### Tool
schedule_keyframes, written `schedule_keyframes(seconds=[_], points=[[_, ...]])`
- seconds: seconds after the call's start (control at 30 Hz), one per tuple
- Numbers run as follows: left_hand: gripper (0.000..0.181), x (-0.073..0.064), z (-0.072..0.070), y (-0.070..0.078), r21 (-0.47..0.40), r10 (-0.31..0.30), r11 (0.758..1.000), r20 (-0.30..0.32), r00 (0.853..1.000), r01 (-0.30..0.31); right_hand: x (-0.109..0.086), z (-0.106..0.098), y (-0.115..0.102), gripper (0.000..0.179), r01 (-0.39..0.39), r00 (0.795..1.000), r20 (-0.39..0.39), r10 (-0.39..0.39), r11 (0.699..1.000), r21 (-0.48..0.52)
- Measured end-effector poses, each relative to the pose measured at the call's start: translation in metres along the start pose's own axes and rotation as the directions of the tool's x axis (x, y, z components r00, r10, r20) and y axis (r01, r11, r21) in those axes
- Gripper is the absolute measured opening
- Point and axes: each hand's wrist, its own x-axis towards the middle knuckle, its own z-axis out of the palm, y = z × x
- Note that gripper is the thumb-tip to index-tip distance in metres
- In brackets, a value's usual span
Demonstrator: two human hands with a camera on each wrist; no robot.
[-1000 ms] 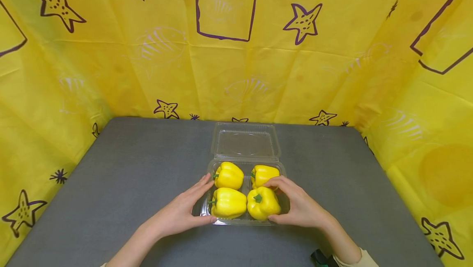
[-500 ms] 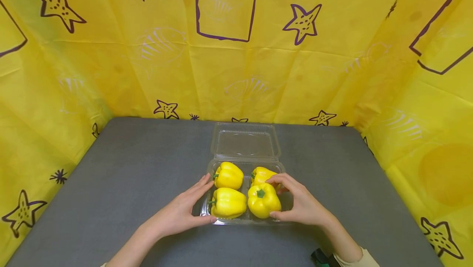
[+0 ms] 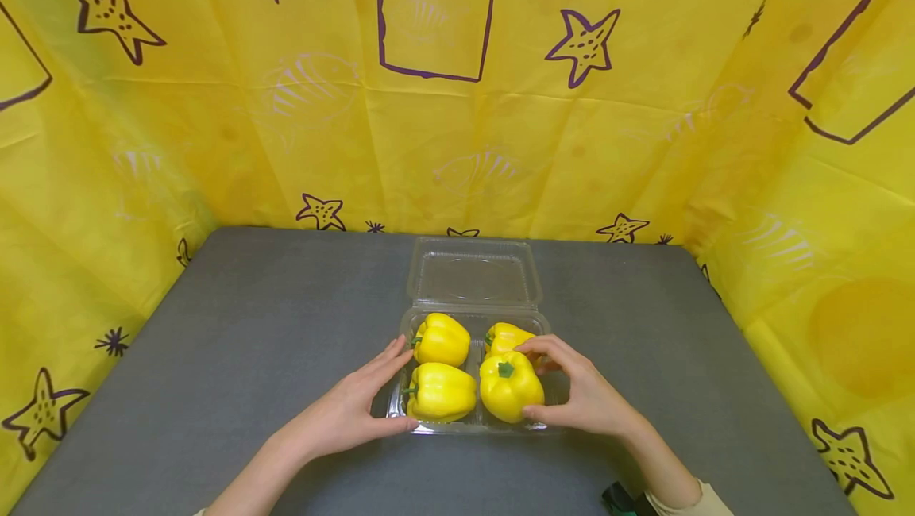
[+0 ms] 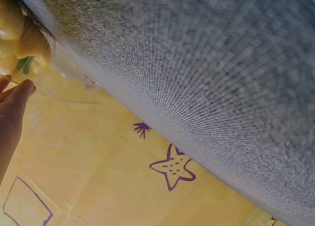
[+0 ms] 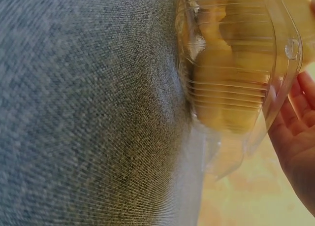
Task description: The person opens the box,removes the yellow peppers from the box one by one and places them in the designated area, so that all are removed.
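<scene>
Tabletop: looking matt, grey, cloth-like; wrist views are showing a coarse, rough grain. Clear container: thin plastic, glossy, catching bright glints nr its front L corner; side wall is showing fine parallel ridges in R wrist view. Lid, nr tabletop's far edge: same clear plastic, slightly hazy, w/ moulded oval. Yellow peppers: smooth, glossy, reflecting soft highlights; green stems are looking duller. Backdrop, rising behind far edge: thin printed cloth, creasing, w/ faint sheen. R sleeve: looking like matt cloth.
</scene>
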Motion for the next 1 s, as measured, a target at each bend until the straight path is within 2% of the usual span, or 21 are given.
schedule_keyframes(seconds=[0.4,0.7,1.0], points=[[0.093,-0.0001,-0.0004,0.0011,-0.003,-0.002,1.0,0.002,1.0,0.002,-0.0031,-0.0004,0.0001,0.063,-0.066,0.996,-0.049,0.072,0.992,0.108],[0.093,-0.0001,0.0,0.0012,0.007,0.005,1.0,-0.004,1.0,-0.005,-0.0051,-0.0031,-0.0006,0.062,-0.063,0.988,-0.127,0.082,0.987,0.149],[0.093,0.0002,0.0003,0.0003,0.006,0.008,1.0,-0.003,1.0,-0.008,-0.0044,-0.008,0.0018,0.059,-0.091,0.977,-0.164,0.136,0.961,0.259]])
